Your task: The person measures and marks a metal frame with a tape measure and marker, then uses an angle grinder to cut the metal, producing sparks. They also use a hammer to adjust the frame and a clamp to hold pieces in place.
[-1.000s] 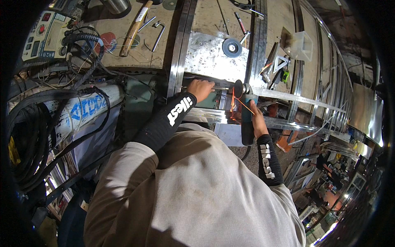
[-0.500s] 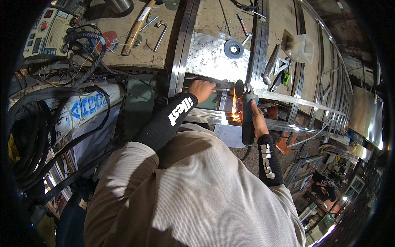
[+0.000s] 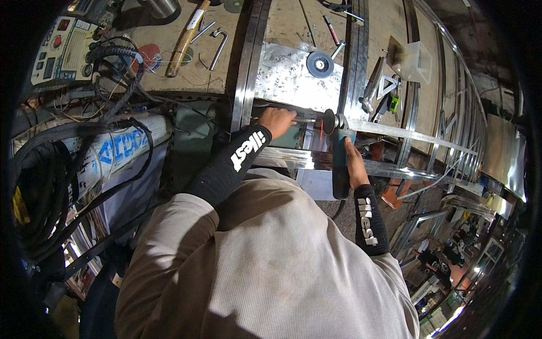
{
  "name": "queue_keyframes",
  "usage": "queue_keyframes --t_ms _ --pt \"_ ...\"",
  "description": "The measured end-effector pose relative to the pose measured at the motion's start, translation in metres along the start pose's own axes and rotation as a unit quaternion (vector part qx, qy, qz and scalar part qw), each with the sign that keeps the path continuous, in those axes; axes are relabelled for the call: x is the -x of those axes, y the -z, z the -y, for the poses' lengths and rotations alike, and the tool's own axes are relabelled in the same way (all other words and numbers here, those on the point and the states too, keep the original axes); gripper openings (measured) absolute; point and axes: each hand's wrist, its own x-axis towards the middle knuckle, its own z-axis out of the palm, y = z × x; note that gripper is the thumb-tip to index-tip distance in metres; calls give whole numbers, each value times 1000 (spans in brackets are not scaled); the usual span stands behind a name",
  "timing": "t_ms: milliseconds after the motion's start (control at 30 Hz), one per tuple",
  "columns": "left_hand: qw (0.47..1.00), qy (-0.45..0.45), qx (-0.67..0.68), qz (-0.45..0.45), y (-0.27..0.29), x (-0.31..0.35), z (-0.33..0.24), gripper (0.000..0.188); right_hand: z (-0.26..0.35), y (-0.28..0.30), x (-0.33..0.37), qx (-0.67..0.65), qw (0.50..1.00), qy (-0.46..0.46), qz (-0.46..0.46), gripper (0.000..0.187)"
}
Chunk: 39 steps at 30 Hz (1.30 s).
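My right hand (image 3: 355,164) is wrapped round the dark body of an angle grinder (image 3: 340,175). Its disc (image 3: 328,122) is at the far end, with a small orange glow beside it. Closed round a thin metal rod (image 3: 305,120), my left hand (image 3: 276,123) lies to the left of the disc. The rod points right, and its tip is at or very near the disc's edge; contact is hard to make out. Below both runs a shiny metal tube (image 3: 293,158).
Beyond my hands, a spare disc (image 3: 320,65) lies on a metal sheet. A hammer (image 3: 185,45), a metal hook (image 3: 219,52) and a welding machine (image 3: 63,53) are at far left. Long metal bars (image 3: 352,56) and a clear plastic box (image 3: 416,62) lie right. Another person (image 3: 436,264) is lower right.
The bright stream of orange sparks below the disc has shrunk to a faint glow. My hands, the rod and the grinder have hardly moved.
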Motion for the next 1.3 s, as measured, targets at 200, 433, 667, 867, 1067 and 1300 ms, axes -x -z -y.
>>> queue_keyframes --t_ms 200,433,667,867,1067,1300 --pt "1000 -2 -7 -14 1 0 0 28 -14 2 9 -70 996 -35 48 88" --pt "1000 4 -1 -5 -2 -1 1 28 -11 -2 10 -74 996 -32 45 80" --pt "1000 13 11 -7 -3 0 0 29 5 -6 -1 -9 1000 11 -15 86" --pt "1000 12 -18 12 -3 -2 -2 31 0 -4 -4 -80 996 25 35 78" --pt "1000 23 -9 11 -2 -2 -1 31 -5 -8 -5 -79 995 52 5 84" --pt "1000 13 12 7 -7 -3 1 29 -23 2 3 -70 997 28 18 79"
